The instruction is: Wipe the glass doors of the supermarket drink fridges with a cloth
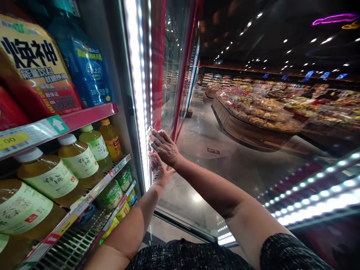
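My right hand point(165, 147) is stretched out against the bright light strip point(139, 75) on the frame of a drinks cooler, its fingers extended and close together. Whitish patches show at its fingertips; whether they are glare or a thin cloth I cannot make out. Just below it, my left hand point(159, 171) reaches the same lit edge, fingers up and thumb spread away to the right. Part of its fingers is lost in the glare. A glass door point(194, 210) stands to the right of both hands, with the shop floor showing through it.
At left, cooler shelves hold large bottles with pale green labels point(60, 180), an orange drink bottle point(111, 140) and a blue bottle point(90, 71). A red shelf edge point(98, 112) juts out. Beyond the glass stands a wooden display counter point(247, 127) heaped with packaged goods.
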Motion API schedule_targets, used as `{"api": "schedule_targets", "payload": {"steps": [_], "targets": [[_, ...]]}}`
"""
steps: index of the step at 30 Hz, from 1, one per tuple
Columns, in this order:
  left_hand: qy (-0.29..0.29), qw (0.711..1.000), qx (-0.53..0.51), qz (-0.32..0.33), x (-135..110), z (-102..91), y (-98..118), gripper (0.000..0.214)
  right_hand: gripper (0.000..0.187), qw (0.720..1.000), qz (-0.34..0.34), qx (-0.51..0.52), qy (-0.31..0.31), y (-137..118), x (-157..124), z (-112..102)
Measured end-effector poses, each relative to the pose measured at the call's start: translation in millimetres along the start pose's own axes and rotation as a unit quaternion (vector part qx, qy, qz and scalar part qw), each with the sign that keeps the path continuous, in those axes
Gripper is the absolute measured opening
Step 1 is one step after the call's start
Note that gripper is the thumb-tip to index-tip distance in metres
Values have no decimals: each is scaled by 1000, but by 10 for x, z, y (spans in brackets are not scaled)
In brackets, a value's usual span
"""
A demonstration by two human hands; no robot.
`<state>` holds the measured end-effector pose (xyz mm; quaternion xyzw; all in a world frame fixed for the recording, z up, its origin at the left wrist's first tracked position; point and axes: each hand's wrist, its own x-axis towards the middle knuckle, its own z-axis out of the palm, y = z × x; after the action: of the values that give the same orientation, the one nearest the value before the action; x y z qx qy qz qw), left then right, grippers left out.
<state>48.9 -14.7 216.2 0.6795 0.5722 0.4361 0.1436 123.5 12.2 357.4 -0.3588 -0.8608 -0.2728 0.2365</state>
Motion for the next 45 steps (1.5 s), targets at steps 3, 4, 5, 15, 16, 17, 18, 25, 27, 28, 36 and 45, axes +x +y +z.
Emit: {"api": "schedule_targets", "payload": {"steps": [3,4,5,15,16,17,18,25,27,28,36,45], "targets": [[6,1000,19,24,-4,-38,10,122,44,998,37,-10,43,42,-59,-111],[7,999,23,29,4,-35,-3,123,44,998,39,-13,49,33,-124,-109],[9,999,26,33,16,-27,-22,123,44,998,35,-16,49,14,-211,-88],[15,998,27,62,97,37,-152,131,45,998,26,-20,51,-9,-678,-102],[16,998,25,59,98,39,-152,137,46,997,41,-24,59,24,-632,-178],[15,998,23,57,97,40,-154,143,47,996,55,-29,66,53,-596,-248],[15,998,20,54,96,41,-155,147,47,995,65,-37,73,71,-580,-304],[41,993,16,106,80,22,-162,151,44,990,36,-84,104,-78,-1136,-196],[42,992,16,121,80,8,-163,148,41,992,27,-83,90,-107,-1308,-159],[40,991,16,124,81,2,-164,147,40,992,28,-85,86,-102,-1352,-170],[-33,997,26,57,109,-75,-164,152,45,978,108,-125,124,81,-1199,-563],[-36,997,46,59,76,-153,-58,133,44,988,70,-101,97,-64,-1693,-433]]}}
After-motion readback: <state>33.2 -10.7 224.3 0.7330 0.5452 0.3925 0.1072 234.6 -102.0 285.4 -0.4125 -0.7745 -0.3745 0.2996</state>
